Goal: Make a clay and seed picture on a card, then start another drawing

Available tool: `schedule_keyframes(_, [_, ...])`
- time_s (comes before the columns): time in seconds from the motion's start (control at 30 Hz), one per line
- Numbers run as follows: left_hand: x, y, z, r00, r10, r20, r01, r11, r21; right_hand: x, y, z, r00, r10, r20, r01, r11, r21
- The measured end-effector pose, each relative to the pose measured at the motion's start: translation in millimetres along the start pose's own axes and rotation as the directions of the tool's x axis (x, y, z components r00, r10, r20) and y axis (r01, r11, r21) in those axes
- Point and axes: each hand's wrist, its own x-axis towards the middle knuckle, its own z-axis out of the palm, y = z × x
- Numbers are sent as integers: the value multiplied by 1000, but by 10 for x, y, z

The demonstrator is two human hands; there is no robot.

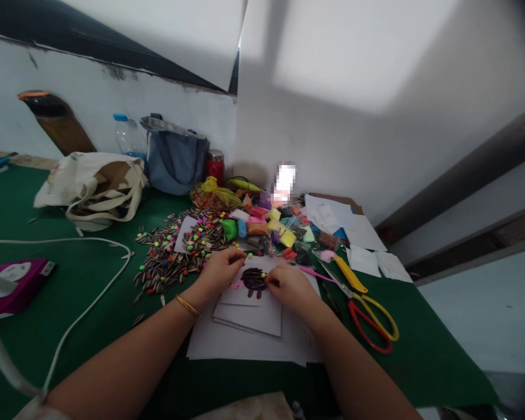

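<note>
Slanting in from seven and five o'clock, the left hand (222,269) and right hand (292,287) arch over paper (249,318), fingers curled, any pinch unclear; between them sits the seed figure (252,281), a yellow bead (263,275) by the right fingertips.

- No text, number or brand can be read for certain.
- Magenta box (31,287), left edge of the frame: pale oval with faint marks, plus a small light patch at its corner; both too blurred to read.
- Cream bag (85,166), left of the frame: faint print, illegible.
- Red flask (216,169), upper middle: small pale emblem, too small to make out.
</note>
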Motion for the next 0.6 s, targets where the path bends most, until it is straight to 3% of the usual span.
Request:
schedule_keyframes(0.4, [-5, -21, 40, 998, -64, -7, 60, 972, -228, -1, 48, -34, 1000, -9, -27, 11, 998, 56])
schedule_keyframes(0.53, [-65, 82, 19, 979, 197, -59, -205, 955, -213, -18, 58, -76, 984, -8, -176, 59, 957, 284])
schedule_keyframes(0.6, [-121, 164, 21, 948, 315, -49, -318, 922, -221, -19, 19, -58, 985, -20, -170, 107, 846, 521])
